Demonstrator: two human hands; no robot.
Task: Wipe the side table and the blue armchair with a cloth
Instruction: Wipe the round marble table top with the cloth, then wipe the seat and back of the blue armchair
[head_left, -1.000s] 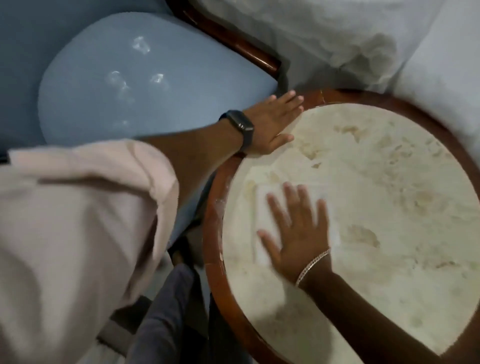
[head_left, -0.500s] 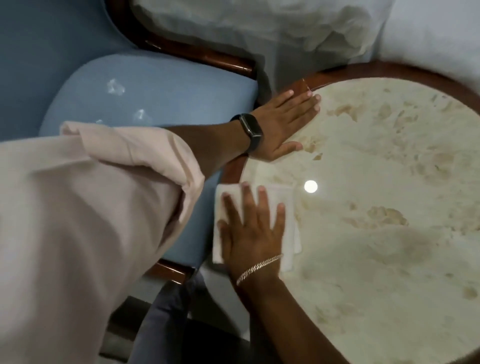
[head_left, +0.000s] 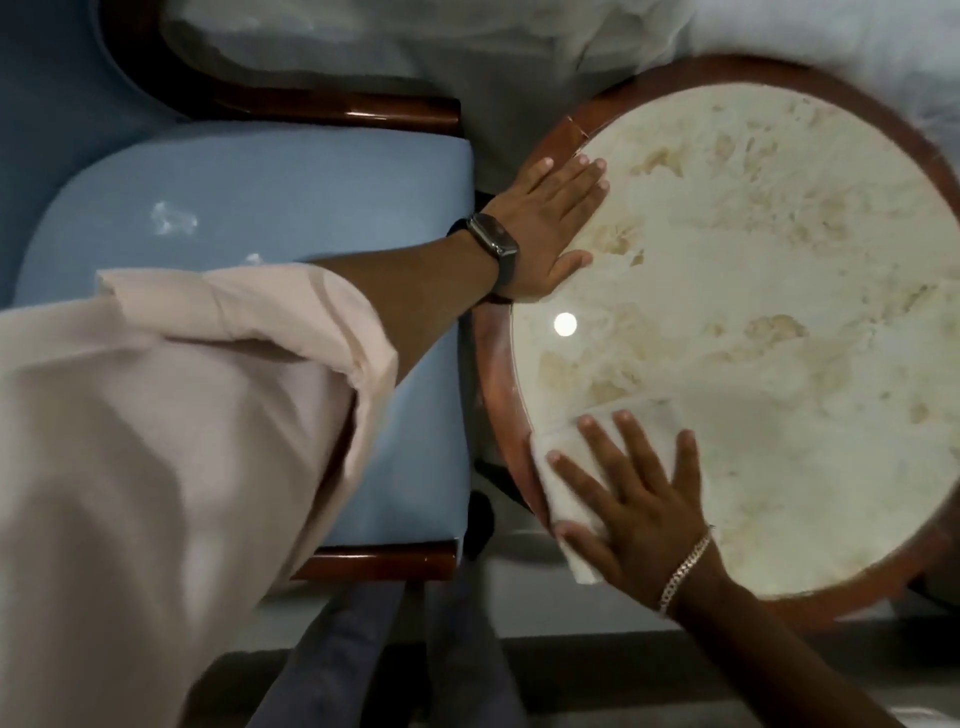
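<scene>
The round side table (head_left: 779, 332) has a cream marbled top inside a reddish wooden rim. My right hand (head_left: 636, 493) lies flat with spread fingers on a white cloth (head_left: 563, 467), pressing it onto the table's near-left edge; the cloth overlaps the rim. My left hand (head_left: 550, 223), with a dark watch on the wrist, rests flat and empty on the table's left rim. The blue armchair (head_left: 270, 197) stands left of the table, and its light blue seat cushion shows a few pale smudges.
White bedding (head_left: 519, 47) lies behind the chair and table. The chair's dark wooden frame (head_left: 332, 111) curves around the cushion. My pink sleeve (head_left: 171, 426) covers the lower left. Dark trouser legs (head_left: 363, 660) and pale floor show below.
My right hand has slid the cloth along the table's near-left rim toward me. My left hand stays planted on the rim. The view has shifted so the table appears further right.
</scene>
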